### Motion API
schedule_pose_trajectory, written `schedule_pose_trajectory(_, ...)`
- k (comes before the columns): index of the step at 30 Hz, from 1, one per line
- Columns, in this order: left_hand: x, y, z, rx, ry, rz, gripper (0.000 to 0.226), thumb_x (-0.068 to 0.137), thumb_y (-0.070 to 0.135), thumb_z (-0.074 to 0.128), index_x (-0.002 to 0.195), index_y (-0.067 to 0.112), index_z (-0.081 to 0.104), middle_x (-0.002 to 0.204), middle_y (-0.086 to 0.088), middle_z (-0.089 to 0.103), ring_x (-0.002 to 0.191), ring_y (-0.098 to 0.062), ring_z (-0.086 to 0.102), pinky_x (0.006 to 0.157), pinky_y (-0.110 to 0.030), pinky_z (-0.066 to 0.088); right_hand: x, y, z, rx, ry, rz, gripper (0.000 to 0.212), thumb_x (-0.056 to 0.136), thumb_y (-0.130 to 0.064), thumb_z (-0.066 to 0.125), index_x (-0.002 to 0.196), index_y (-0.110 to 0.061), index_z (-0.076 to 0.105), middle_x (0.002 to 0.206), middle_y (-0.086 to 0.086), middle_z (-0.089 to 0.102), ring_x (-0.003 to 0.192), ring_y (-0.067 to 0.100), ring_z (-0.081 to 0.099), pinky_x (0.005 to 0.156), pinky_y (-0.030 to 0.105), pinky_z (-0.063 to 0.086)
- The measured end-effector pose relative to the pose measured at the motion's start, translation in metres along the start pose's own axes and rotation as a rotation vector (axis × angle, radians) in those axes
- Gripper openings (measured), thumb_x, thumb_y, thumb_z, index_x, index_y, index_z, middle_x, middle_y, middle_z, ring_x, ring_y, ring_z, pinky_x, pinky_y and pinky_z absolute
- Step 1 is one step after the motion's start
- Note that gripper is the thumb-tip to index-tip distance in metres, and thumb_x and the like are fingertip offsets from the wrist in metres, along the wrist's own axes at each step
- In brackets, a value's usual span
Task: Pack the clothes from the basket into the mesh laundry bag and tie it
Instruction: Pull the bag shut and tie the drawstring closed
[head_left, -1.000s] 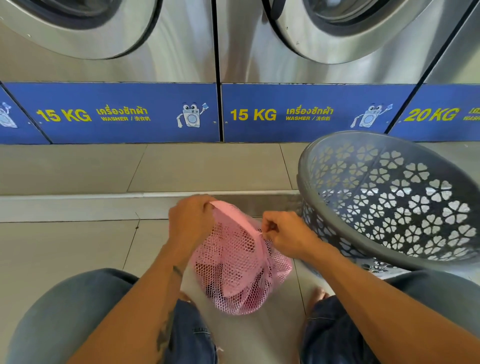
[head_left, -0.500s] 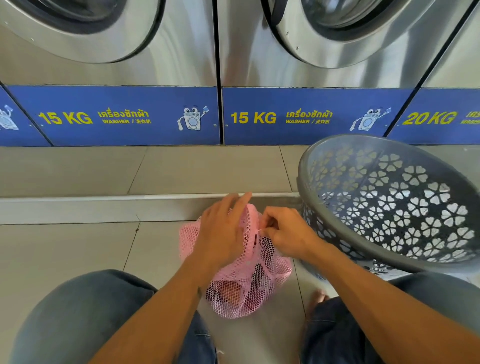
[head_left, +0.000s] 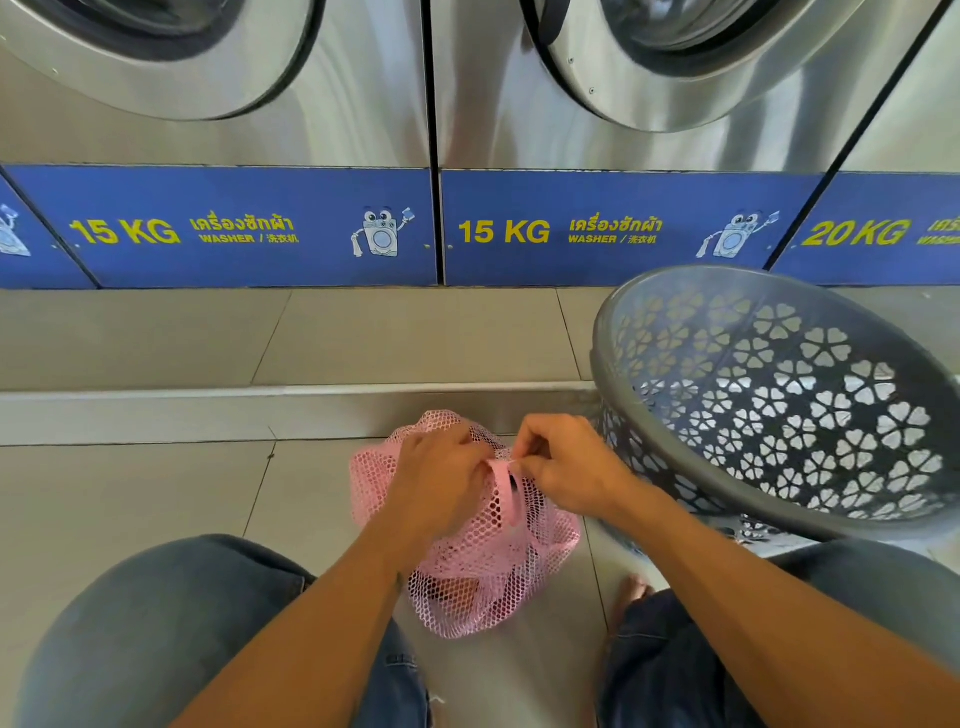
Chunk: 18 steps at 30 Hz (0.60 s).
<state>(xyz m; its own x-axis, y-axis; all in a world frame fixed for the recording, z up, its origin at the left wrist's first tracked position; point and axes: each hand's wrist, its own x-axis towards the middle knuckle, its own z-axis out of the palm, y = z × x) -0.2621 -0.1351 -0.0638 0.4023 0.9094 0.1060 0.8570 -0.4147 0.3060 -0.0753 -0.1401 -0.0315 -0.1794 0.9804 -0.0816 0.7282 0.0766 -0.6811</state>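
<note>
I read "15 KG WASHER" on two blue panels (head_left: 223, 228) (head_left: 613, 231), "20KG" on a third (head_left: 878, 231).

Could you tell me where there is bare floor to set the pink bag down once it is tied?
Bare tile lies left of the mesh bag, between the step edge and the left knee. It is crowded on the right, where the basket sits against the right hand and the bag.

Washers behind a tiled floor.
Steel washers (head_left: 332, 130) span ten to two o'clock above blue panels (head_left: 228, 228); the floor (head_left: 130, 499) lies at nine o'clock.
</note>
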Motion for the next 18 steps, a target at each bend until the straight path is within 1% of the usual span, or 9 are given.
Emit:
schedule_pose_trajectory(2,0.005,-0.006,-0.003,-0.003,0.074,-0.082,0.029,0.098,0.027,0.046,0.112,0.033,0.071,0.100,0.008,0.066,0.095,-0.019,0.063,0.089,-0.040,0.046,-0.001,-0.001,0.002,0.009,-0.018,-0.005,0.027,0.083,-0.008,0.075,0.069,-0.028,0.063,0.069,-0.010,0.068,0.066,0.003,0.063,0.065,0.027,0.056)
schedule_pose_trajectory(5,0.007,-0.015,-0.011,-0.047,0.136,-0.251,0.032,0.099,0.021,0.046,0.114,0.033,0.072,0.110,0.007,0.072,0.097,-0.020,0.066,0.084,-0.034,0.049,-0.001,-0.002,0.006,-0.014,-0.066,-0.014,0.025,0.082,-0.006,0.073,0.071,-0.026,0.064,0.069,-0.010,0.067,0.066,0.004,0.062,0.067,0.034,0.058)
schedule_pose_trajectory(7,0.004,-0.015,-0.014,-0.172,0.110,-0.348,0.033,0.098,0.017,0.046,0.116,0.031,0.070,0.110,0.002,0.074,0.091,-0.023,0.067,0.078,-0.032,0.052,-0.001,-0.002,0.008,-0.022,-0.097,-0.015,0.028,0.080,-0.003,0.071,0.067,-0.027,0.063,0.065,-0.012,0.066,0.064,0.002,0.061,0.067,0.036,0.059)
schedule_pose_trajectory(9,0.003,-0.010,-0.018,-0.354,0.052,-0.392,0.033,0.098,0.015,0.044,0.120,0.031,0.063,0.103,-0.001,0.073,0.079,-0.022,0.065,0.069,-0.031,0.052,-0.001,-0.003,0.009,-0.022,-0.101,-0.014,0.027,0.078,-0.003,0.070,0.066,-0.026,0.064,0.064,-0.012,0.067,0.064,0.003,0.062,0.067,0.037,0.059)
schedule_pose_trajectory(10,0.003,-0.007,-0.019,-0.424,0.037,-0.391,0.029,0.098,0.015,0.045,0.120,0.030,0.059,0.098,-0.001,0.071,0.076,-0.021,0.064,0.066,-0.032,0.052,-0.001,-0.004,0.009,-0.013,-0.077,-0.008,0.026,0.078,-0.003,0.071,0.066,-0.026,0.064,0.066,-0.010,0.068,0.065,0.004,0.063,0.067,0.037,0.059)
schedule_pose_trajectory(12,0.004,0.001,-0.022,-0.477,0.050,-0.375,0.015,0.096,0.019,0.050,0.110,0.025,0.053,0.089,0.001,0.065,0.075,-0.019,0.062,0.064,-0.037,0.054,0.000,-0.007,0.008,0.053,0.030,0.013,0.027,0.077,-0.004,0.073,0.065,-0.026,0.063,0.068,-0.008,0.069,0.064,0.003,0.062,0.066,0.032,0.058)
schedule_pose_trajectory(15,0.004,0.015,-0.030,-0.350,0.094,-0.272,0.004,0.092,0.022,0.055,0.094,0.023,0.051,0.096,0.003,0.054,0.082,-0.017,0.055,0.069,-0.033,0.050,0.001,-0.010,0.006,0.188,0.203,0.068,0.025,0.076,-0.002,0.075,0.065,-0.020,0.062,0.065,-0.007,0.067,0.055,-0.001,0.057,0.056,0.019,0.051)
schedule_pose_trajectory(16,0.002,0.018,-0.031,-0.283,0.105,-0.229,0.003,0.091,0.026,0.055,0.093,0.023,0.053,0.100,0.003,0.051,0.087,-0.017,0.052,0.075,-0.033,0.048,0.003,-0.010,0.005,0.223,0.243,0.091,0.023,0.076,0.000,0.072,0.065,-0.018,0.062,0.064,-0.005,0.067,0.055,0.000,0.057,0.056,0.021,0.051)
schedule_pose_trajectory(18,-0.003,0.026,-0.034,-0.167,0.080,-0.158,0.017,0.093,0.039,0.050,0.099,0.026,0.060,0.106,0.005,0.047,0.100,-0.016,0.047,0.087,-0.035,0.045,0.005,-0.009,0.005,0.298,0.299,0.141,0.022,0.073,-0.001,0.067,0.063,-0.019,0.061,0.062,-0.002,0.067,0.057,0.010,0.060,0.058,0.034,0.056)
